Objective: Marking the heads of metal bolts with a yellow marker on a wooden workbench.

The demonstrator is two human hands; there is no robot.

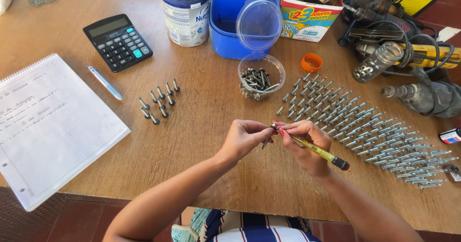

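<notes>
My left hand [245, 139] pinches a small dark screw [267, 139] by its head, just above the wooden table [201, 107]. My right hand [305, 143] holds a yellow-handled screwdriver [321, 152] with its tip meeting the screw's head. Both hands meet near the table's front middle. Straight beyond them stands a clear round tub [261, 81] holding several dark screws. To the right lie rows of several silvery screws [365, 127] laid out side by side. A small group of several screws [158, 102] stands to the left.
A notepad [48, 127], a pen [103, 82] and a black calculator [118, 42] lie at left. A white can [185, 14], a blue tub [230, 23], an orange ring [311, 62], a cardboard box [307, 11], a glass jar [377, 62] and power drills [422, 95] fill the back right.
</notes>
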